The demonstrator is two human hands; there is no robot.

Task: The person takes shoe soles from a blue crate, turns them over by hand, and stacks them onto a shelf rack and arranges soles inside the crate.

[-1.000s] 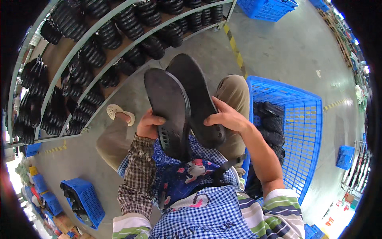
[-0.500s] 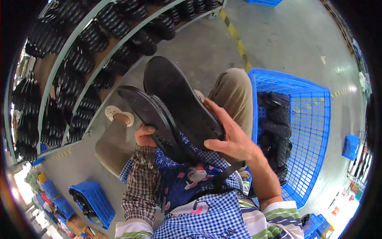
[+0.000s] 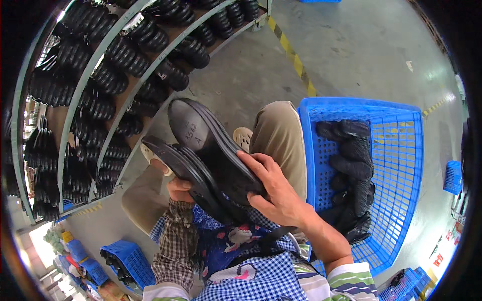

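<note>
HELD: your right hand (image 3: 273, 193) grips the upper black sole (image 3: 211, 145), left hand (image 3: 179, 189) fingers closed under the lower sole (image 3: 183, 168), both at your lap | DONE: soles piled in blue crate (image 3: 396, 150) at 3 o'clock | LEFT: this pair unplaced; rack (image 3: 100, 90) at 10 o'clock full.
</note>
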